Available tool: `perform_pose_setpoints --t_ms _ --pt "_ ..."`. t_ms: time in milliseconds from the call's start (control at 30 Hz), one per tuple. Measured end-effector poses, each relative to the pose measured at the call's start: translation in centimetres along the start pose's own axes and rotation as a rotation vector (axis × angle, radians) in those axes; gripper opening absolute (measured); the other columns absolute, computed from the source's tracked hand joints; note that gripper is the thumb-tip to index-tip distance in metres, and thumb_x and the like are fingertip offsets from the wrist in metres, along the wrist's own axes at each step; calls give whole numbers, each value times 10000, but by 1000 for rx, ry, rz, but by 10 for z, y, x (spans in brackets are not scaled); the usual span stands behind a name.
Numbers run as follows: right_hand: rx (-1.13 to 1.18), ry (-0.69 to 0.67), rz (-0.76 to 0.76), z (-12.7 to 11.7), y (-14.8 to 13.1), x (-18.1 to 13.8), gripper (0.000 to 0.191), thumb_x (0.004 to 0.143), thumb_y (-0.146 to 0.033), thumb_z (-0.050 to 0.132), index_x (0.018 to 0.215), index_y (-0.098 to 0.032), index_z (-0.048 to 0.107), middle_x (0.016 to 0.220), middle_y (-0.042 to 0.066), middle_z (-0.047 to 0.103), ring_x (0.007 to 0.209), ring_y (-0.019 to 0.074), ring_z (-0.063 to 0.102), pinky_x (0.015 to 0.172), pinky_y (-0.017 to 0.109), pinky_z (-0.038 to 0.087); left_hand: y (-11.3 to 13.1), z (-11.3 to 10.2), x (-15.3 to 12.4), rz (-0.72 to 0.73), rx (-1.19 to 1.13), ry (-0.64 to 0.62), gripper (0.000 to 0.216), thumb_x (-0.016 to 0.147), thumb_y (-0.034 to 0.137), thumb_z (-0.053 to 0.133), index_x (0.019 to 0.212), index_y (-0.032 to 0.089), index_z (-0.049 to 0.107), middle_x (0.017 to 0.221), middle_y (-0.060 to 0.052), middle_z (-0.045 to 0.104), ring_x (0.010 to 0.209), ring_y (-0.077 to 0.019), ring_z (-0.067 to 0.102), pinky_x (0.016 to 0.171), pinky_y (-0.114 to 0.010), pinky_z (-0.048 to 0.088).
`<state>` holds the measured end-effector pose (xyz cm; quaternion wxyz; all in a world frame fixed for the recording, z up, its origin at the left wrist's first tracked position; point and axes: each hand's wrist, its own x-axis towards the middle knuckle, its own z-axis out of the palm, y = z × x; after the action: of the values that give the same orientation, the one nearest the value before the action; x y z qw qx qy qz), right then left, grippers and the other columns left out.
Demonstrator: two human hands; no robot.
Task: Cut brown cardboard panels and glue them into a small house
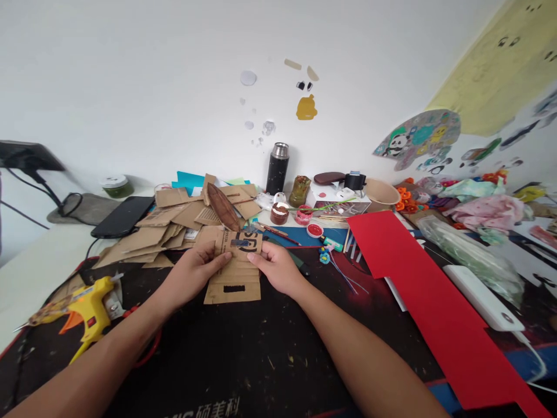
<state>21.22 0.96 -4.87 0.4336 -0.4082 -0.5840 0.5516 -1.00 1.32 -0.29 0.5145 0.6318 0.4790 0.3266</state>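
Both hands hold a piece of brown cardboard with black print near its top and a dark rectangle near its lower edge. My left hand grips its left side, thumb on the front face. On the right side, my right hand pinches it the same way; the fingers of both hands are partly hidden behind the cardboard. Just behind it, a brown leaf-shaped piece leans on a pile of cardboard scraps.
A yellow glue gun lies at left on the black mat, near red-handled scissors. Red card and a white power strip lie at right. Paint jars and a black thermos stand at the back.
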Motion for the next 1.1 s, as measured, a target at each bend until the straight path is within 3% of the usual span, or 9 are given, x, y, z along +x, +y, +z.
perform_pose_setpoints --t_ms 233,367,567,800,1100 --pt "-53 80 -27 2 6 6 329 910 -542 735 936 -217 692 837 1 698 832 217 648 790 354 530 -8 4 3 43 37 95 598 764 763 767 1041 234 799 981 -82 839 965 -343 760 852 -443 638" --pt "-58 86 -17 5 7 6 330 922 -540 728 930 -213 683 804 -2 679 790 206 632 740 336 516 -10 2 5 24 44 102 618 776 786 744 1013 217 792 983 -100 838 933 -342 764 793 -446 645" --pt "56 -9 25 6 1 -1 403 933 -559 733 1142 -215 721 977 43 756 848 224 694 727 348 562 -4 -1 2 28 20 82 583 782 772 764 1010 236 800 935 -56 834 935 -316 764 805 -402 639" --pt "62 -13 -13 5 0 0 407 937 -540 746 1187 -219 738 1145 67 806 996 251 742 898 411 579 -5 3 2 14 -53 33 617 767 770 780 1078 237 808 959 -73 849 902 -320 777 808 -438 651" --pt "57 -11 -43 4 3 1 358 958 -501 716 1180 -222 745 1160 70 804 1059 267 740 945 425 565 -7 8 1 14 -121 52 600 761 729 809 1088 225 807 1060 -107 854 974 -351 783 898 -504 645"
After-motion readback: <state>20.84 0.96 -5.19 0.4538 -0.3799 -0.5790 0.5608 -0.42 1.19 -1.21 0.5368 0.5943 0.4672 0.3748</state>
